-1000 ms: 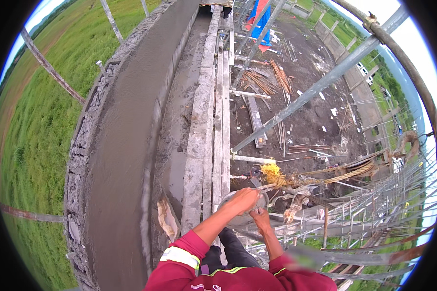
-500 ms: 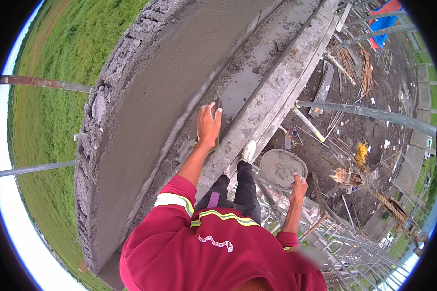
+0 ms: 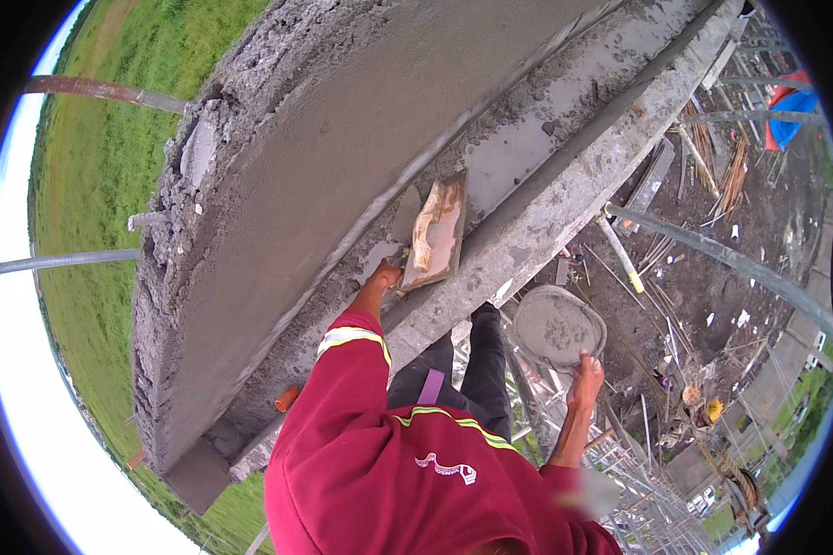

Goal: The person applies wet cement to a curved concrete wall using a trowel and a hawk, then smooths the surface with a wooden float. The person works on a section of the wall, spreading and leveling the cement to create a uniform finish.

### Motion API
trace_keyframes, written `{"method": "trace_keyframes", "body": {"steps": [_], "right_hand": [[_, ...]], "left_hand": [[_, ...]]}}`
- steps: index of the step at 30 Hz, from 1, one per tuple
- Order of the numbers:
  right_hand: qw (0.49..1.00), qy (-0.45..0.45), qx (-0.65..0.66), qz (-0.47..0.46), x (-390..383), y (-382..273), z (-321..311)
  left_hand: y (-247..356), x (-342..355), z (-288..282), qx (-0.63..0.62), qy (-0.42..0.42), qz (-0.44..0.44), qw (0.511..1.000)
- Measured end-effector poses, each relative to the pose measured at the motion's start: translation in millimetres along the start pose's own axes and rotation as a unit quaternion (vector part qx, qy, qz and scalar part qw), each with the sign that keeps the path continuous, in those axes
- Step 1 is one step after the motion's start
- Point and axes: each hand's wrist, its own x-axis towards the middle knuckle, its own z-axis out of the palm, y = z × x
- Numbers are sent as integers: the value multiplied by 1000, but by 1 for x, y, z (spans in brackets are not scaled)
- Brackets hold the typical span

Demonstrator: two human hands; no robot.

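- Wooden float (image 3: 451, 225), flat-faced, with a pale wavy handle on top, lengthwise in the narrow channel (image 3: 514, 153) between wall and ledge, near the channel's ledge-side edge; raised or resting, impossible to tell
- Left hand (image 3: 386, 274) at the near left corner of the float, fingers drawn together and bent; pinching the corner or merely touching it, impossible to tell
- Right hand (image 3: 585, 368) at the lower right of the round pan (image 3: 602, 326), with thumb and fingers pinching the rim
- Grey mortar (image 3: 555, 319) inside the pan, in a rough layer
- Pan just beyond the outer edge of the concrete ledge (image 3: 569, 208), well apart from the float
- To the left of the channel, grey plastered wall (image 3: 296, 185) with a broken, crumbling outer edge
- Near the channel's lower end, short orange pipe (image 3: 287, 399)
- Maroon top (image 3: 361, 453) with reflective bands, above dark trousers (image 3: 487, 370)
- Beyond the ledge, sloping steel scaffold tube (image 3: 722, 259), yellow-ended pole (image 3: 620, 250) and, near the upper right, blue-and-red tarpaulin (image 3: 790, 116)
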Motion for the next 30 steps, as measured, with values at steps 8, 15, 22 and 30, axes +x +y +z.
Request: {"method": "trace_keyframes", "body": {"steps": [8,15,22,30], "right_hand": [[998,26,-62,10,-10,-9,0],[997,30,-68,29,-15,-2,5],[997,32,-71,28,-20,8,18],[993,31,-106,28,-25,-2,27]], "left_hand": [[-11,12,11,40,28,129,990],[-9,42,29,-39,65,111,991],[23,-61,-61,136,269,229,926],[103,-108,-61,-93,71,202,972]]}}
